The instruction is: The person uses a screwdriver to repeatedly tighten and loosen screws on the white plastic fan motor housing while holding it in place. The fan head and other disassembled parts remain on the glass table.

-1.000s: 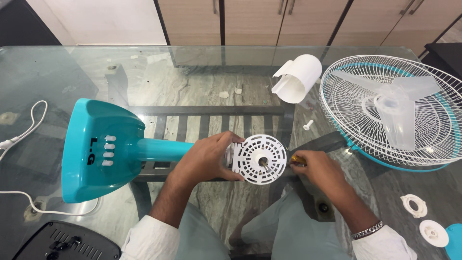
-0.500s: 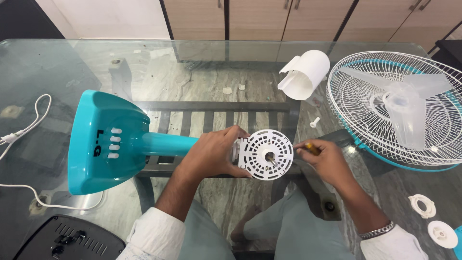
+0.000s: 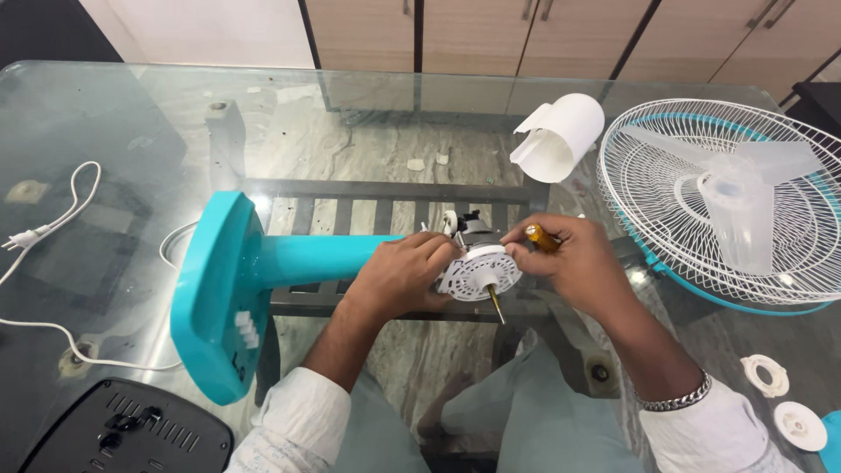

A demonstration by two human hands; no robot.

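Now the white motor housing (image 3: 477,276) at the top of the teal fan stand (image 3: 263,271) faces you with its shaft pointing down, tipped from the flat-on view half a second ago, and it sits over the glass table (image 3: 131,114). Your left hand (image 3: 407,271) curls closed around the housing's left side. Your right hand (image 3: 574,258) has moved in, fingers pinched shut on a yellow-handled screwdriver (image 3: 543,238) at the housing's upper right edge; the fan guard (image 3: 701,201) lies well apart.
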